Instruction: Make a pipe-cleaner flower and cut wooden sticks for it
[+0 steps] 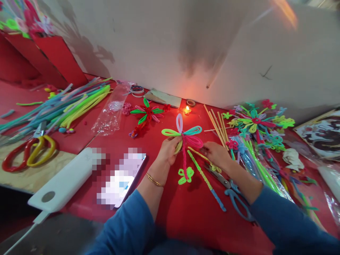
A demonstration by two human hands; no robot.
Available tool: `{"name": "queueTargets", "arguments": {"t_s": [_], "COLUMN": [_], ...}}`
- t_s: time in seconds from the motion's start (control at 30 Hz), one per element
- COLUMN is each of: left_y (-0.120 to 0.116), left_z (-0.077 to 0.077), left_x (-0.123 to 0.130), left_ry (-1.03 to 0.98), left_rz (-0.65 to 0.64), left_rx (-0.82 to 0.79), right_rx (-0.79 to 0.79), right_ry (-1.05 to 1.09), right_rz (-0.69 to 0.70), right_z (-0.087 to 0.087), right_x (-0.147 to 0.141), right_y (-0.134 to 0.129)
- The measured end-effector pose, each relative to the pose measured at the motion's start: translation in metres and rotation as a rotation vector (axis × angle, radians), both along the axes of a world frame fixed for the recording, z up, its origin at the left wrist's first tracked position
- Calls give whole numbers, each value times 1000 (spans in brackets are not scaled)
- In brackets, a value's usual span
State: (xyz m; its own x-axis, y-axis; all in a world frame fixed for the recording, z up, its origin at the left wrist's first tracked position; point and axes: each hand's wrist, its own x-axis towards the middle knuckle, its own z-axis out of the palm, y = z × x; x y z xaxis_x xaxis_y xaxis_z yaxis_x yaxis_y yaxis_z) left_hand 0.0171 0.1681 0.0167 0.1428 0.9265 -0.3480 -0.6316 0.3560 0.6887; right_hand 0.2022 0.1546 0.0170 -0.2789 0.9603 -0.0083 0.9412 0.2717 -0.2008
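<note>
In the middle, my left hand (170, 150) is closed on a pipe-cleaner flower (193, 138) with pink, green, turquoise and magenta looped petals. A magenta twisted strand hangs from it down to a small green flower (186, 175). To the right, my right hand (216, 154) has its fingers pressed together at the end of a yellow twisted strand (199, 154), beside the magenta petal. A green, yellow and blue twisted strand (203, 177) lies on the red table between my forearms. Light blue-handled scissors (237, 202) lie partly under my right forearm.
A small flame (187, 109) burns near the wall behind the flower. Left are loose pipe cleaners (77, 106), red and yellow scissors (41, 150), a white power bank (62, 182) and a phone (124, 180). Wooden sticks (217, 125) and a multicoloured flower cluster (256, 122) lie right.
</note>
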Motion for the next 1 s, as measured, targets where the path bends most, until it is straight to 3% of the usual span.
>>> {"name": "queueTargets", "arguments": {"t_s": [0.1, 0.2, 0.27, 0.4, 0.47, 0.73, 1.0], "left_y": [0, 2, 3, 2, 1, -4, -4], "left_z": [-1, -3, -4, -2, -1, -5, -7], "left_x": [0, 0, -1, 0, 0, 4, 5], "left_ry": [-1, -1, 1, -4, 1, 3, 40], "left_rz": [-7, 2, 8, -9, -33, -150, -158], "left_rx": [-3, -25, -40, -67, -70, 17, 35], "right_rx": [-51, -38, -43, 8, 16, -13, 38], "right_ry": [-92, -50, 110, 701, 837, 802, 535], "right_rz": [-73, -121, -134, -231, -227, -187, -137], "right_z": [-4, -8, -7, 3, 8, 18, 32], "right_x": [-21, -25, -17, 0, 0, -24, -31], "right_y": [0, 1, 2, -2, -4, -3, -8]}}
